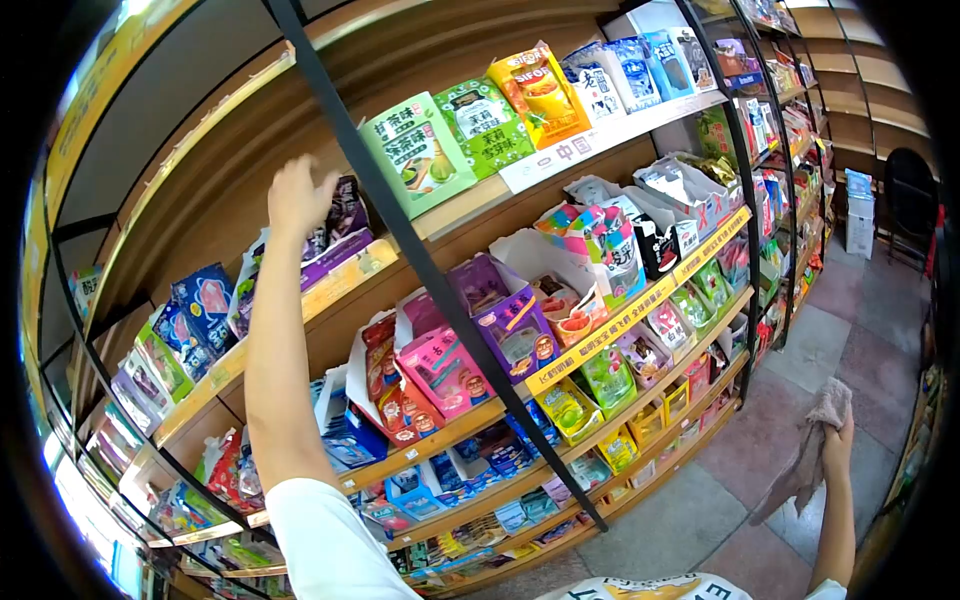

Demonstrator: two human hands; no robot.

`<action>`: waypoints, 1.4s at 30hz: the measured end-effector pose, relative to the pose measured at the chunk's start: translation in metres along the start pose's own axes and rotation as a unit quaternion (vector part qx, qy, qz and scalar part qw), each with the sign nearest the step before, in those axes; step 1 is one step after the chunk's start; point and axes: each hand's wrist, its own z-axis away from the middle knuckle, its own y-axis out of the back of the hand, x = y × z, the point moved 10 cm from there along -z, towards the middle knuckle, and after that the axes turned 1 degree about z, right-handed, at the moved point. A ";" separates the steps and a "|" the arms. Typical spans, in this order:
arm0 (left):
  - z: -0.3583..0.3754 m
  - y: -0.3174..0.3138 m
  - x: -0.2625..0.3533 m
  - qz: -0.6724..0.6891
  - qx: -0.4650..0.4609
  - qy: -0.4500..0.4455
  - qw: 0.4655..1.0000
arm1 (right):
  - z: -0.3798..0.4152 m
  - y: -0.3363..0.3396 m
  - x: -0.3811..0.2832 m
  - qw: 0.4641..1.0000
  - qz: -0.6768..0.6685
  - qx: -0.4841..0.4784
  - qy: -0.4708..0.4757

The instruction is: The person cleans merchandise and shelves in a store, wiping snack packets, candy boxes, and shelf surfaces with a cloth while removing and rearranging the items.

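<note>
My left hand (303, 195) reaches up to the upper shelf on the left, its thumb apart from the fingers and nothing showing between them. Just right of it, partly covered by the hand and wrist, are dark purple packets (347, 208) in a purple display box (335, 262). A green pouch (417, 152) stands on the same level past the black upright. Low on the right, over the floor, my right hand (838, 440) is closed around a grey-brown cloth (800, 470), which bunches above the fist and hangs down beside it.
Black metal uprights (440, 290) divide the wooden shelves, which carry many snack pouches and open boxes. Pink boxes (447, 370) sit one shelf below. A tiled floor (740, 440) runs down the aisle to a black chair (910, 195); more shelving lines the right edge.
</note>
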 end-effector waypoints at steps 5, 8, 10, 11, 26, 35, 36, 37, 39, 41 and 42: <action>-0.069 0.007 0.055 -0.048 0.110 0.035 0.992 | -0.001 -0.022 0.009 0.999 0.028 -0.008 0.018; -0.093 0.008 0.100 -0.118 0.157 -0.117 0.973 | -0.007 -0.042 0.016 0.998 0.066 -0.007 0.002; -0.119 -0.036 0.108 -0.071 0.006 -0.094 0.993 | -0.016 -0.051 0.029 0.998 0.066 -0.008 -0.007; -0.127 -0.070 0.095 0.035 -0.166 0.007 0.986 | -0.023 -0.055 0.036 0.998 0.064 -0.012 -0.012; -0.131 -0.105 0.066 0.134 -0.276 0.105 0.946 | -0.151 -0.190 0.088 0.999 -0.010 -0.051 -0.010; -0.135 -0.111 0.058 0.135 -0.416 0.123 0.891 | -0.176 -0.249 0.133 0.990 -0.046 -0.132 -0.034; -0.134 -0.107 0.058 0.100 -0.403 0.144 0.898 | -0.177 -0.257 0.134 0.987 -0.063 -0.142 -0.050; -0.135 -0.104 0.062 0.066 -0.390 0.160 0.904 | -0.178 -0.264 0.132 0.985 -0.071 -0.152 -0.048; -0.136 -0.115 0.057 0.016 -0.423 0.155 0.893 | -0.182 -0.263 0.134 0.987 -0.076 -0.128 -0.065; -0.138 -0.128 0.039 -0.008 -0.443 0.154 0.883 | -0.191 -0.267 0.139 0.984 -0.077 -0.148 -0.063; -0.137 -0.129 0.041 0.022 -0.448 0.143 0.882 | -0.197 -0.265 0.150 0.981 -0.113 -0.150 -0.056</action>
